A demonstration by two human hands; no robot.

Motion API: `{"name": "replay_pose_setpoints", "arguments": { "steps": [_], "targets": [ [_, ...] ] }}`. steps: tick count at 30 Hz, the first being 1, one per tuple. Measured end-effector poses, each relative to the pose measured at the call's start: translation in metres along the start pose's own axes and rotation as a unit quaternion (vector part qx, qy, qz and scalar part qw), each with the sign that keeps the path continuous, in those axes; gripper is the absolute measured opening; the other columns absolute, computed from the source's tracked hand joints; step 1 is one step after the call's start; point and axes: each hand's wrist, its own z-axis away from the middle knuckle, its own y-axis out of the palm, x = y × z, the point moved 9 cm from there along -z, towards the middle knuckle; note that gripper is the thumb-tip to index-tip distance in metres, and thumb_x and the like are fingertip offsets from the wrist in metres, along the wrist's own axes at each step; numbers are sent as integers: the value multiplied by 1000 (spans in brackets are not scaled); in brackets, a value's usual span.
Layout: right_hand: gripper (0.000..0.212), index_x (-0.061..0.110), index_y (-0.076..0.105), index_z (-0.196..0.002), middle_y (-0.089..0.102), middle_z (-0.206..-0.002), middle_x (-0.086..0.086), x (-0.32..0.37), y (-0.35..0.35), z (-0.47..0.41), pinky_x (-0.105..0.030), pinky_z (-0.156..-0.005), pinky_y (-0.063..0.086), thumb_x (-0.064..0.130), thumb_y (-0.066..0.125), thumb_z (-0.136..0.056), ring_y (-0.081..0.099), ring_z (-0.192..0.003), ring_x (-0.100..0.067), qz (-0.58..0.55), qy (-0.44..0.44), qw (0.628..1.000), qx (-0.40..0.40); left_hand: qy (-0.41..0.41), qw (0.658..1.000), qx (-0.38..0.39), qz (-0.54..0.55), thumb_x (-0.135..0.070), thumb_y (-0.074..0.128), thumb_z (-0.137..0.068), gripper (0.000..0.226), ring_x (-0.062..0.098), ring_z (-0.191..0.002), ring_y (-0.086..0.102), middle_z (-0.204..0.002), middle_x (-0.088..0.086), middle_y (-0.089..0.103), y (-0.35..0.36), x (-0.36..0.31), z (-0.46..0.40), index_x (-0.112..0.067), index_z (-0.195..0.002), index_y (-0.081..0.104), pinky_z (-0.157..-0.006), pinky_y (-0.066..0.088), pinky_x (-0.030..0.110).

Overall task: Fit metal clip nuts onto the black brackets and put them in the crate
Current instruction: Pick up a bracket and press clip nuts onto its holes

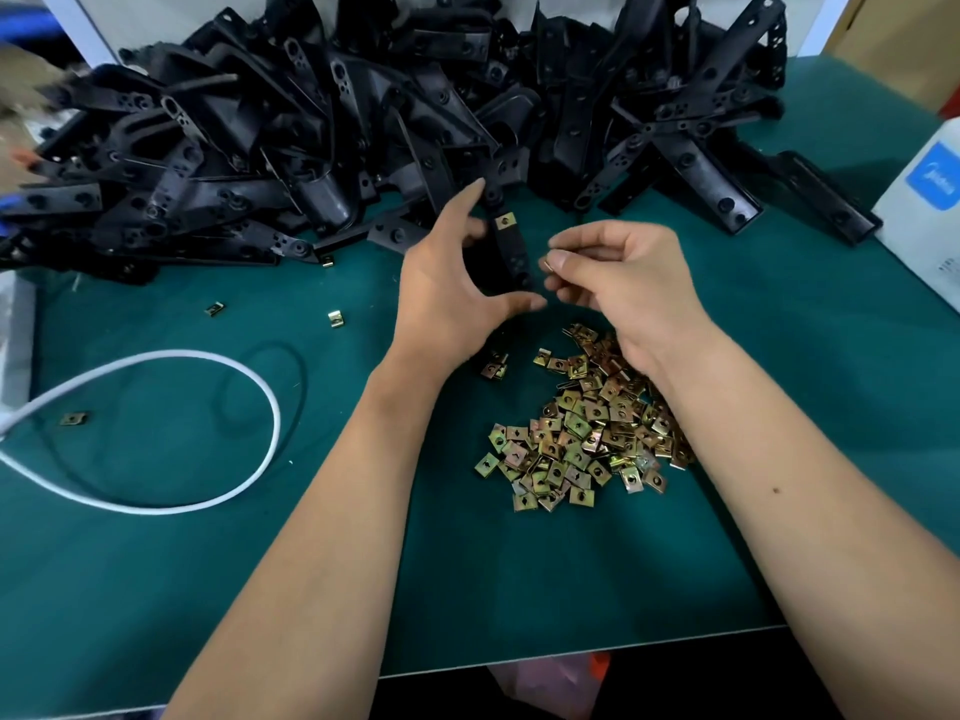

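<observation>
My left hand (447, 283) grips a black bracket (511, 252) upright above the green mat, thumb near its lower end and forefinger at its top. One brass-coloured clip nut (505, 219) sits fitted on the bracket's upper part. Just right of the bracket, my right hand (623, 283) pinches another clip nut (546, 262) between thumb and forefinger. A loose heap of clip nuts (582, 433) lies on the mat under my right wrist. A big pile of black brackets (363, 122) fills the back of the table. No crate is in view.
A white cable (270, 407) loops across the mat's left half, with stray clip nuts (336, 318) around it. A white box (924, 200) stands at the right edge. The table's front edge (571, 652) runs below my forearms.
</observation>
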Motion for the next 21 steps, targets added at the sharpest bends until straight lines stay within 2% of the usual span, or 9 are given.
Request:
{"name": "replay_pose_setpoints", "arguments": {
  "steps": [5,10,15,19,21],
  "targets": [
    [12,14,79,-95,78,-77,3,-5,-1,0,-18,-63,54,4,75,-90,72,-70,-5,16,4,999,-43,23,999,16,-16,-47,98,-55,119,1,-112,52,-115,-16,58,8,-8,1,-28,-156,38,-99,34,12],
    [12,13,80,-96,79,-81,-1,-3,-1,3,-20,-68,57,4,76,-89,75,-77,-9,12,-6,998,-55,13,1000,6,-8,-50,97,-55,119,-2,-107,51,-111,-19,58,8,-6,2,-26,-155,38,-92,30,2],
    [11,12,80,-94,79,-80,0,-5,-4,5,-26,-78,61,4,78,-87,76,-79,-11,-11,-4,997,-81,2,1000,-5,-1,-51,97,-57,117,5,-110,57,-114,-13,63,6,-7,2,-24,-155,39,-100,41,20],
    [11,14,80,-90,78,-76,3,-2,-1,6,-21,-76,59,4,79,-86,74,-76,-7,-10,-16,997,-78,-1,1000,-9,0,-53,95,-57,117,5,-109,58,-114,-12,65,7,-9,3,-22,-155,39,-98,41,18],
    [11,15,80,-89,78,-76,2,-2,-3,6,-24,-78,60,4,79,-86,74,-77,-8,-18,-15,996,-90,-3,1000,-13,-2,-54,95,-58,117,7,-110,59,-114,-11,66,6,-10,3,-21,-155,39,-99,43,21]
  ]
}}
